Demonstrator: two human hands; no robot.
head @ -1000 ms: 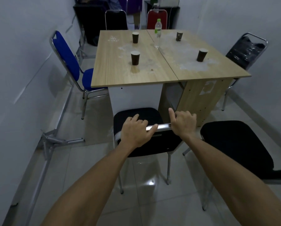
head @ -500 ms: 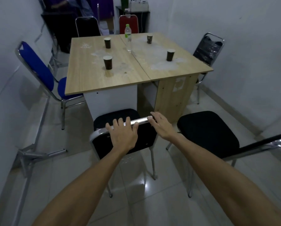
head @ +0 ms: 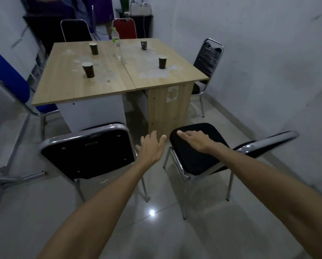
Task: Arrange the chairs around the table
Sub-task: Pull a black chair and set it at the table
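A wooden table (head: 66, 90) made of two desks stands ahead. A black chair (head: 89, 154) with a chrome frame sits pushed in at its near left side, backrest toward me. A second black chair (head: 193, 157) stands turned sideways near the table's near right corner, its backrest (head: 268, 144) pointing right. My left hand (head: 151, 146) hovers open between the two chairs, touching neither. My right hand (head: 195, 139) is open above the second chair's seat, fingers spread.
A blue chair (head: 8, 77) is at the table's left, a black chair (head: 208, 58) at its right, a black one (head: 76, 31) and a red one (head: 125, 28) behind. Several paper cups (head: 88, 70) and a water bottle (head: 116, 43) stand on the table. Walls close in on both sides.
Both hands have let go of the near left chair's backrest and moved right; my right hand now reaches over the second chair's seat. The view has turned right.
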